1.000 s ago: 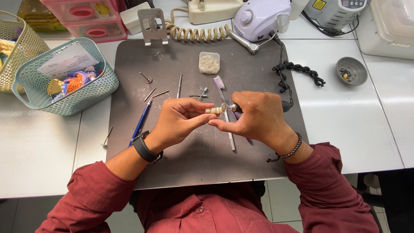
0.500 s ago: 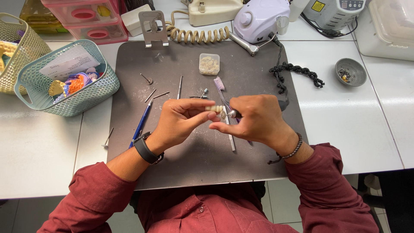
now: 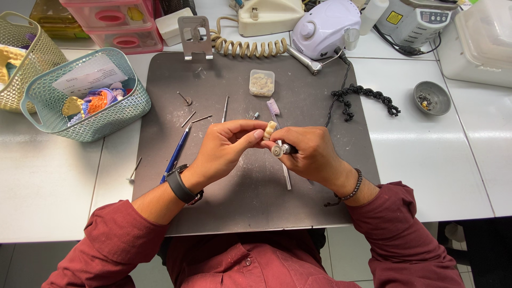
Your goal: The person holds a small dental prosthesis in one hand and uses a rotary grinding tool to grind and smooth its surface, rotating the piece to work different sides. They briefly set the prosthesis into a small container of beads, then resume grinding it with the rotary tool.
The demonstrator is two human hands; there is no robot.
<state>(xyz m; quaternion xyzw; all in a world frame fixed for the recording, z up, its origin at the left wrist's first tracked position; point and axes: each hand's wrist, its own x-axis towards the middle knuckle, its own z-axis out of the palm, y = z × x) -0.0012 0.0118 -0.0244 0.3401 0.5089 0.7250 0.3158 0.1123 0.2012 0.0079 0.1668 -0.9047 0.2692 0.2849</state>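
My left hand (image 3: 226, 146) pinches a small cream tooth-shaped piece (image 3: 270, 129) between thumb and fingertips, over the middle of a dark grey work mat (image 3: 213, 85). My right hand (image 3: 314, 154) is closed around a metal rotary handpiece (image 3: 279, 150), whose round tip sits just below and against the piece. Both hands meet above the mat, and both wear dark red sleeves. A black watch is on my left wrist, a bead bracelet on my right.
On the mat lie a blue pen (image 3: 176, 153), thin metal burs (image 3: 188, 118), a pale toothbrush (image 3: 273, 107) and a small clear box (image 3: 262, 82). A teal basket (image 3: 85, 96) stands left, a white motor unit (image 3: 325, 26) and coiled cord (image 3: 248, 47) behind, a grey dish (image 3: 432, 97) right.
My hands have drawn slightly closer together and the handpiece tip now rests against the small piece. Everything else on the mat stays put.
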